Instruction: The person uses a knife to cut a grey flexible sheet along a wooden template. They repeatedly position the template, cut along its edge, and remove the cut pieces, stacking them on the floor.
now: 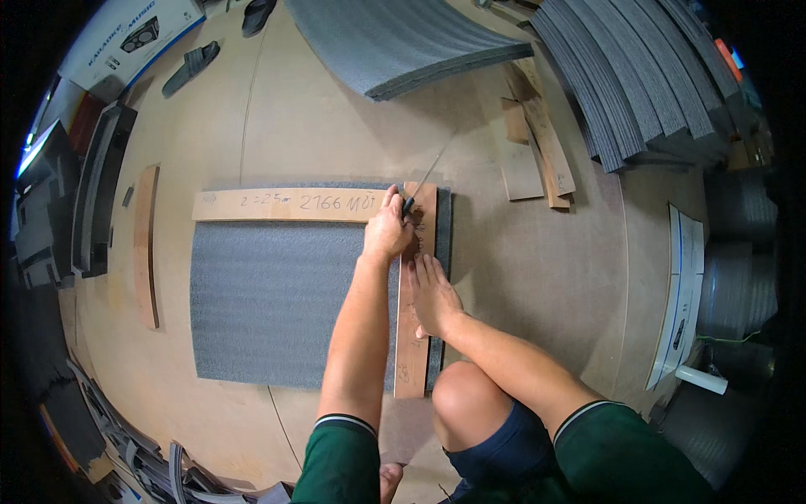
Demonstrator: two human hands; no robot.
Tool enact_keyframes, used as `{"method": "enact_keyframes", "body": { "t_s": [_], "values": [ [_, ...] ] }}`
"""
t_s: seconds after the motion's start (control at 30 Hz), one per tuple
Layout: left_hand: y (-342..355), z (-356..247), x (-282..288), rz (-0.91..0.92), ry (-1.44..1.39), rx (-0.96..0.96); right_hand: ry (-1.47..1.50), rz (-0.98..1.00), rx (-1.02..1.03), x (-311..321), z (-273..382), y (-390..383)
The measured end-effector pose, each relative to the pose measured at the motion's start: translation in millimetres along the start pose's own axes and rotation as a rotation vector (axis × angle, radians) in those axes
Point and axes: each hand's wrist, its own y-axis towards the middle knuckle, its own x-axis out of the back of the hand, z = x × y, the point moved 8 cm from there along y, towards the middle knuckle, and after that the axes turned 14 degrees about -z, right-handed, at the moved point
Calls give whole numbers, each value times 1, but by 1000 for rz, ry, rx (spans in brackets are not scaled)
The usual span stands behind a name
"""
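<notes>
My left hand (386, 225) is closed around the black handle of a knife (407, 206), whose long thin blade points up and right. It is at the meeting of two wooden boards on a grey foam sheet (277, 302): a horizontal board with handwriting (277, 203) along the sheet's top edge and a vertical board (410, 365) along its right side. My right hand (432, 294) lies open on the vertical board, fingers stretched out. A narrow strip of foam shows right of that board.
Curved foam sheets (403, 46) lie beyond, more stacks (630, 84) at upper right, loose wood pieces (546, 168) below them. A plank (148, 244), black trays (96, 202) and slippers (189, 69) are on the left. A white panel (672, 302) and roll (701, 380) are at right.
</notes>
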Motion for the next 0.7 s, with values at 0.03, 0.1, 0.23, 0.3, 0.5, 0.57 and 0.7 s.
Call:
{"method": "enact_keyframes", "body": {
  "t_s": [0.03,0.1,0.23,0.3,0.5,0.57,0.7],
  "values": [
    [1,5,1,14,15,1,17,-3,5,-1,-1,-2],
    [4,9,8,20,28,-40,42,-10,-1,-2,-3,-3],
    [-5,18,39,-204,99,152,35,0,-1,-6,-2,-3],
    [-19,8,42,-230,81,237,38,9,0,-9,-1,-1],
    [-47,-18,21,-22,139,421,57,31,7,-13,0,0],
    [-46,-20,17,29,147,429,68,9,9,-11,0,0],
    [-39,-24,15,46,148,417,58,-16,29,-15,3,-1]
  ]
}}
